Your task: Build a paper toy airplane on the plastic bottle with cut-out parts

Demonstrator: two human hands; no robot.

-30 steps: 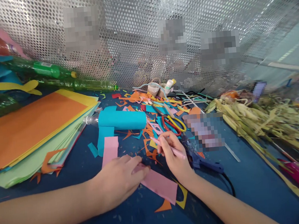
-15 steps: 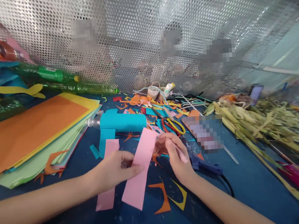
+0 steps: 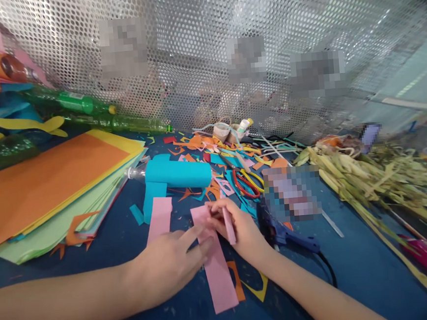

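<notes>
A pink paper strip (image 3: pixel 221 282) lies slanted on the blue table in front of me. My left hand (image 3: pixel 170 264) rests across it, fingers stretched out on its upper part. My right hand (image 3: pixel 237 227) is closed at the strip's top right corner, with a slim pink pen-like stick (image 3: pixel 229 225) held in it. A second pink strip (image 3: pixel 159 216) is partly hidden under my left hand. Just behind is a plastic bottle (image 3: pixel 137 173) wrapped in blue paper (image 3: pixel 185 174), lying on its side.
Coloured paper sheets (image 3: pixel 55 177) are stacked at left, near green bottles (image 3: pixel 79 104). Paper scraps (image 3: pixel 197 141) and scissors (image 3: pixel 247 183) lie behind. A blue glue gun (image 3: pixel 297 238), a blurred phone (image 3: pixel 292 193) and dried husks (image 3: pixel 351 174) are at right.
The pink strip has gone from being held up and tilted to lying on the table. My left hand has flattened over it, and my right hand has moved left to its top edge.
</notes>
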